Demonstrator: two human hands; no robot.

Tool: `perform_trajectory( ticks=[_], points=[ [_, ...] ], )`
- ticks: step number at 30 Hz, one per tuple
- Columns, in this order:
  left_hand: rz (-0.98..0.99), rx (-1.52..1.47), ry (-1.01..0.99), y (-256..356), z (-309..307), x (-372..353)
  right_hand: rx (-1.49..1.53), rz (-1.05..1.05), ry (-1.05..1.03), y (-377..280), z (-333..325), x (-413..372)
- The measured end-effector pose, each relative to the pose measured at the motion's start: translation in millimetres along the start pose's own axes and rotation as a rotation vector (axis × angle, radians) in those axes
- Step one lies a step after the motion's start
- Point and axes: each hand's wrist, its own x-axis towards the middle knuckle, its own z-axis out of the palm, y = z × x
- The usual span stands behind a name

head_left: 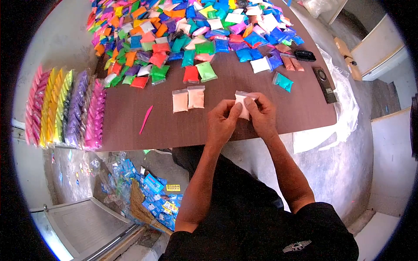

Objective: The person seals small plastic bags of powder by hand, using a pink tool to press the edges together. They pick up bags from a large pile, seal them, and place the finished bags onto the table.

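Head view: our left hand (222, 124) and right hand (262, 115) pinch one white packet (241, 98). Two peach packets (196, 97) and one pink stick (146, 118) lie nearby.

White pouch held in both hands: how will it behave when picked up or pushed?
Probably soft and squashy: the white pouch looks plump, pinched between the left hand and right hand. Likely light, since fingers alone hold it. Its plastic film may be slippery; laid flat like the peach pouches, it should slide rather than roll.
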Motion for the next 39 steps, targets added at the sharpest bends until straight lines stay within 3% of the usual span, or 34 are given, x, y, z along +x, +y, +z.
perform_trajectory(
  ticks=[5, 12, 19, 36, 39],
  points=[
    [0.047, 0.056, 0.018, -6.6, -3.8, -0.1, -0.125, 0.037, -0.067, -7.7, 2.9, -0.3],
    [0.05, -0.054, 0.038, -0.7, 0.0, -1.1, -0.011, 0.042, -0.073, -6.5, -0.6, -1.0],
    [0.09, -0.011, 0.036, -6.8, -3.9, 0.9, -0.114, 0.026, -0.117, -14.2, 3.5, -1.6],
    [0.032, -0.038, 0.07, 0.4, -4.8, -1.6, -0.135, -0.036, -0.135, -12.0, 3.5, -0.6],
    [0.009, -0.037, 0.105, -0.1, -3.6, -1.9, -0.099, 0.065, -0.133, -10.1, 3.9, 0.7]
  ],
)
